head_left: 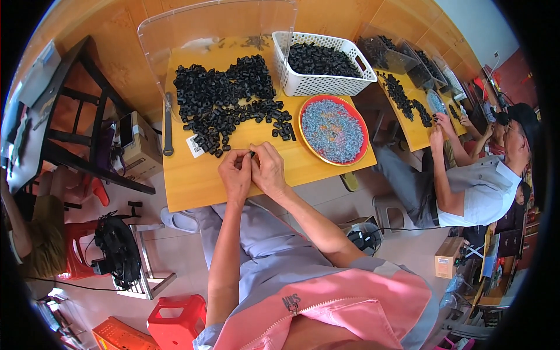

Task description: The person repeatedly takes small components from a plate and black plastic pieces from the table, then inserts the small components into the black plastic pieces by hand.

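Note:
Over the front edge of the yellow table (204, 181), my left hand (235, 176) and my right hand (269, 170) meet with fingertips pinched together. Between them a small black plastic part (252, 154) shows, mostly hidden by the fingers. Just beyond lies a wide pile of black plastic parts (224, 87), short and tube-like, with loose ones nearest my hands. To the right, a red round tray with a yellow rim (302, 129) holds many tiny clear bluish pieces (332, 129).
A white perforated basket (319, 86) full of black parts stands at the back right, beside a clear plastic panel (216, 23). A long dark tool (168, 125) lies at the table's left edge. One person (478, 181) works at another table on the right. A red stool (175, 315) is lower left.

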Demonstrator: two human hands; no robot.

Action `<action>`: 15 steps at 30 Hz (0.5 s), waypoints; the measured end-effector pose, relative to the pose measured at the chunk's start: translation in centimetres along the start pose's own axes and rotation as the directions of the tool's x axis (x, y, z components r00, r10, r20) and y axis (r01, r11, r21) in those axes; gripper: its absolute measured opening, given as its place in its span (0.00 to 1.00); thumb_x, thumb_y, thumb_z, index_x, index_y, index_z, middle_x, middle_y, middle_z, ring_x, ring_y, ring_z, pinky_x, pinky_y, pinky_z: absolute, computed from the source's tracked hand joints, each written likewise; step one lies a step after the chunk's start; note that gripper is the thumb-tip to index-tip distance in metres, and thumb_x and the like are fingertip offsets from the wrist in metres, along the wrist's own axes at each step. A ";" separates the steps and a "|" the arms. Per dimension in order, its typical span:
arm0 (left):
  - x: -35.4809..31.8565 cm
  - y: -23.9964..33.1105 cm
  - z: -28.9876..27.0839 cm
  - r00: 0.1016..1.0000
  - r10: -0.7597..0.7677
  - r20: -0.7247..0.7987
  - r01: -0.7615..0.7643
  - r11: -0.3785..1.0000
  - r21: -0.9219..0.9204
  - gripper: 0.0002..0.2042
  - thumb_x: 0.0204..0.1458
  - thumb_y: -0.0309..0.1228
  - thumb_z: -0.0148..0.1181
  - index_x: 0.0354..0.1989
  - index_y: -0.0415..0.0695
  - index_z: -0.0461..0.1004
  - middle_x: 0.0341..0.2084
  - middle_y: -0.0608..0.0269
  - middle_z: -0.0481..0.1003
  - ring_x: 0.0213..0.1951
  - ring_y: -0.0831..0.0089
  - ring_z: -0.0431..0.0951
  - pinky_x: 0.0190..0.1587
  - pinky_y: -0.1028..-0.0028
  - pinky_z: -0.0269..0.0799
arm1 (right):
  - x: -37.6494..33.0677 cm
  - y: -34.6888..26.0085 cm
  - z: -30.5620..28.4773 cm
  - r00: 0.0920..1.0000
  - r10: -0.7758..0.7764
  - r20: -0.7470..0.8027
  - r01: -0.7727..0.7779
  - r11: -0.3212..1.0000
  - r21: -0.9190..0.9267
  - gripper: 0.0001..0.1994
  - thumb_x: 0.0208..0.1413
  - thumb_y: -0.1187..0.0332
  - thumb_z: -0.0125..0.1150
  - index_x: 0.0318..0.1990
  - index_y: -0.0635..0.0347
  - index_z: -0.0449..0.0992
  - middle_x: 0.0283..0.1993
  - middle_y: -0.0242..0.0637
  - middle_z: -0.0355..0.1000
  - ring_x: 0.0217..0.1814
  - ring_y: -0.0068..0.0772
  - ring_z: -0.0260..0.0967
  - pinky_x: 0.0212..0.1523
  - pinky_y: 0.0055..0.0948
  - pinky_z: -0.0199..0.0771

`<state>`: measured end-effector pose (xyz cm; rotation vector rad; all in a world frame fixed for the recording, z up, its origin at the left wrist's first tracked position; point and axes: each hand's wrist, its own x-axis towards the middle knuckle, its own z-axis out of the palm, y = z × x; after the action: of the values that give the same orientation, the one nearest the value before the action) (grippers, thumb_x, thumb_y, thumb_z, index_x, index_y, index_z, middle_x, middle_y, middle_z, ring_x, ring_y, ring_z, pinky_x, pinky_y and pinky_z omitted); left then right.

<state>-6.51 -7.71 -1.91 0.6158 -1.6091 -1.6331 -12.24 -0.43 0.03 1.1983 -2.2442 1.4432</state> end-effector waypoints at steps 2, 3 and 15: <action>0.0 0.0 0.0 1.000 -0.004 0.001 0.004 1.000 0.001 0.02 0.47 0.19 0.54 0.27 0.33 0.71 0.22 0.66 0.71 0.25 0.83 0.71 0.28 0.82 0.68 | 0.0 0.0 0.0 1.000 0.003 0.002 -0.003 1.000 -0.003 0.12 0.38 0.82 0.56 0.35 0.67 0.69 0.29 0.46 0.64 0.33 0.49 0.64 0.32 0.40 0.65; 0.1 0.0 0.0 1.000 -0.003 0.002 0.003 1.000 0.001 0.02 0.47 0.19 0.54 0.27 0.33 0.71 0.22 0.66 0.71 0.25 0.83 0.71 0.28 0.82 0.68 | 0.1 0.0 0.0 1.000 0.006 0.004 -0.006 1.000 -0.005 0.12 0.38 0.82 0.56 0.35 0.67 0.69 0.29 0.46 0.64 0.33 0.49 0.64 0.32 0.40 0.66; -0.1 0.0 -0.1 1.000 0.011 0.000 -0.011 1.000 0.002 0.01 0.48 0.19 0.54 0.28 0.34 0.71 0.22 0.67 0.71 0.24 0.84 0.70 0.28 0.83 0.68 | 0.4 -0.2 -0.2 0.997 -0.063 -0.032 0.062 0.997 -0.052 0.12 0.38 0.81 0.58 0.35 0.67 0.69 0.28 0.45 0.62 0.28 0.45 0.64 0.28 0.37 0.64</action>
<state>-6.36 -7.73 -1.95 0.6062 -1.6114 -1.6239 -12.36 -0.47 0.50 1.2084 -2.1879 1.3641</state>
